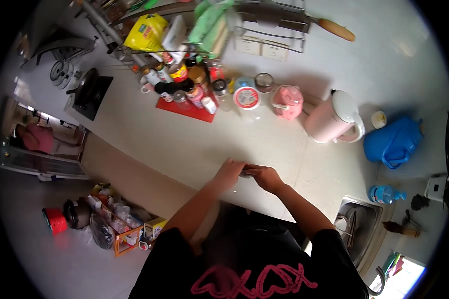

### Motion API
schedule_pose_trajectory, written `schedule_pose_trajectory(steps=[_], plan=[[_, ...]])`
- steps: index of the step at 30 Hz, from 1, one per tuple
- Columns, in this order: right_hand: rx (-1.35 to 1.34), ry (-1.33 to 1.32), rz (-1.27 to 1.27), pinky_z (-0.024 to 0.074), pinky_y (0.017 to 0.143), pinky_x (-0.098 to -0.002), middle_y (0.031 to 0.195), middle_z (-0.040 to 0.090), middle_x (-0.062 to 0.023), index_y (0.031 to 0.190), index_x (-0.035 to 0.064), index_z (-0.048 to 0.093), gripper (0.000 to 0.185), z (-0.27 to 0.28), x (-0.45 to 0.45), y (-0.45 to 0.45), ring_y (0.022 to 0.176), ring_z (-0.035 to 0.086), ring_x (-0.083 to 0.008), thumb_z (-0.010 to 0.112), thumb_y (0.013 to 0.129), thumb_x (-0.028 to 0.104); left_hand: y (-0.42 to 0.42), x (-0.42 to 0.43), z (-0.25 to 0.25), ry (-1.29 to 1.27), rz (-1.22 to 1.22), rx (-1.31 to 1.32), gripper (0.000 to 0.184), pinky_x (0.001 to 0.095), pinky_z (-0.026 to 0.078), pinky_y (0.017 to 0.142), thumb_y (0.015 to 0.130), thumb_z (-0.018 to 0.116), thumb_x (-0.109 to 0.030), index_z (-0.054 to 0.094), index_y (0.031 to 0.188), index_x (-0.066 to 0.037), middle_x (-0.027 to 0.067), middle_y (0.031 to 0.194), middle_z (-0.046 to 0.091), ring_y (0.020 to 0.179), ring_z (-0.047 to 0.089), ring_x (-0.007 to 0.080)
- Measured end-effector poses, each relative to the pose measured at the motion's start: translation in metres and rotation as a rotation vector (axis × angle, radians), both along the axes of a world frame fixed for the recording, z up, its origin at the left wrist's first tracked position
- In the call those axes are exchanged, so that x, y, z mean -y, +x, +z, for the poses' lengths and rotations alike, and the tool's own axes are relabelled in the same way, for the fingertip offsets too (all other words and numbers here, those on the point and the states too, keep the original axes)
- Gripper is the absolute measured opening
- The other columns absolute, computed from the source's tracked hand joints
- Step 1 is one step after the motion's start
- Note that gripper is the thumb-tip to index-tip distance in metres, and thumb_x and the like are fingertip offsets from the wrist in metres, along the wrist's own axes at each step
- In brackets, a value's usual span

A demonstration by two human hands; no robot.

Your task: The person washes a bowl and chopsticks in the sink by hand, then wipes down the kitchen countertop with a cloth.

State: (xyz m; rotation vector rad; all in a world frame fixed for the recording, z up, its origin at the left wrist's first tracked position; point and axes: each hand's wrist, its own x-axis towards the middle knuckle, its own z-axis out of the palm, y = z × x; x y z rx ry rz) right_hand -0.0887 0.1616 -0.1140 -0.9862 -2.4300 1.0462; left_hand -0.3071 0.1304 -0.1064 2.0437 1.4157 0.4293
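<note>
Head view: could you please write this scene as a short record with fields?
Left hand: above the counter, fingers at a small greyish thing
Right hand: at the same thing
Small greyish thing: mostly covered; cannot tell what it is
Toward the wall: bottles and jars, many on a red mat; pink kettle; blue jug
Near the person's right: sink with dishes inside

Two hands, one kettle
</note>
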Motion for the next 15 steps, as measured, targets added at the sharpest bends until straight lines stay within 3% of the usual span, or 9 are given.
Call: schedule_pose_trajectory(steps=[2, 7, 11, 15], plan=[[0.035, 0.015, -0.004, 0.0591, 0.089, -0.0382, 0.134, 0.068, -0.0015, 0.119, 0.0141, 0.073, 0.038, 0.000, -0.004, -0.026, 0.112, 0.068, -0.0288, 0.055, 0.089, -0.001, -0.026, -0.010, -0.020, 0.061, 0.002, -0.052, 0.031, 0.0471, 0.049, 0.093, 0.087, 0.055, 0.003, 0.065, 0.115, -0.006, 0.0135, 0.106, 0.071, 0.099, 0.061, 0.0396], [0.007, 0.073, -0.033, 0.0580, 0.093, -0.0391, 0.136, 0.066, -0.0003, 0.119, 0.0184, 0.073, 0.039, -0.012, -0.006, -0.074, 0.116, 0.068, -0.0264, 0.054, 0.090, 0.000, -0.062, -0.033, -0.039, -0.066, 0.032, -0.279, 0.014, 0.0519, 0.050, 0.090, 0.084, 0.064, -0.001, 0.063, 0.097, -0.006, 0.0162, 0.104, 0.069, 0.103, 0.062, 0.0414], [0.026, 0.087, -0.113, 0.0573, 0.096, -0.0391, 0.134, 0.067, -0.0022, 0.118, 0.0146, 0.072, 0.036, -0.013, -0.011, -0.099, 0.119, 0.066, -0.0265, 0.058, 0.088, -0.001, -0.078, -0.046, -0.042, 0.150, 0.041, -0.222, 0.013, 0.0481, 0.053, 0.089, 0.081, 0.067, -0.002, 0.063, 0.092, -0.007, 0.0142, 0.105, 0.067, 0.104, 0.062, 0.0371], [0.030, 0.267, -0.147, 0.0564, 0.098, -0.0401, 0.134, 0.067, -0.0031, 0.117, 0.0120, 0.072, 0.036, -0.024, -0.011, -0.110, 0.122, 0.065, -0.0290, 0.061, 0.086, -0.003, -0.080, -0.044, -0.058, 0.146, 0.113, -0.132, 0.004, 0.0465, 0.054, 0.088, 0.089, 0.061, -0.009, 0.064, 0.089, -0.005, 0.0138, 0.102, 0.064, 0.102, 0.063, 0.0347]])
